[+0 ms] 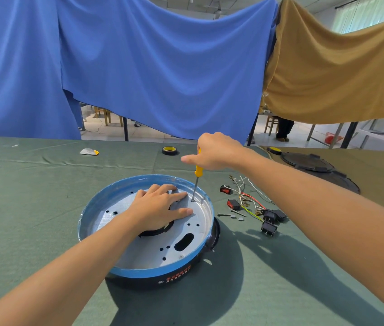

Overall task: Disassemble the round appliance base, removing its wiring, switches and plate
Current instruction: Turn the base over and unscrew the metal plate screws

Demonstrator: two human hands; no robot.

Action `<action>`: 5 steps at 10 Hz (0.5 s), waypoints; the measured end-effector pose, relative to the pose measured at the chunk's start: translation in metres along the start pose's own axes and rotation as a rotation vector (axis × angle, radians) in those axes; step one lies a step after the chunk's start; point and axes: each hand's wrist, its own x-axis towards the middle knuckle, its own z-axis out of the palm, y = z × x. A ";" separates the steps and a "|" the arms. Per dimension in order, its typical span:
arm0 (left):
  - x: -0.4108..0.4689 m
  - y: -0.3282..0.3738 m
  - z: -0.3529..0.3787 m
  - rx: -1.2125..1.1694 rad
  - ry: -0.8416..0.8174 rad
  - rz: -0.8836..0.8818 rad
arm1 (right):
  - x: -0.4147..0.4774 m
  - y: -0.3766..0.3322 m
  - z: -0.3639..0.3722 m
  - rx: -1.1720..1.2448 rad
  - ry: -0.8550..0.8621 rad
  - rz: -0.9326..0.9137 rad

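The round appliance base (139,282), black with a blue rim, sits on the green table (33,208) at the near middle. Its silver plate (153,252), with many holes, is still inside. The left hand (160,208) lies flat on the plate, fingers spread. The right hand (217,151) grips a yellow screwdriver (198,171), whose tip stands at the plate's far right edge. Loose wiring and switches (249,203) lie just right of the base, and bare cloth extends to the left.
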 end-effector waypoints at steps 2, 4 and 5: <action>0.000 0.001 0.000 0.000 -0.004 -0.002 | -0.001 -0.002 -0.002 0.084 -0.073 -0.013; -0.001 0.001 -0.001 -0.006 -0.005 -0.004 | 0.000 0.001 0.002 0.035 0.005 -0.023; -0.001 0.001 -0.002 -0.006 -0.012 -0.004 | 0.001 -0.001 0.001 0.087 -0.036 -0.013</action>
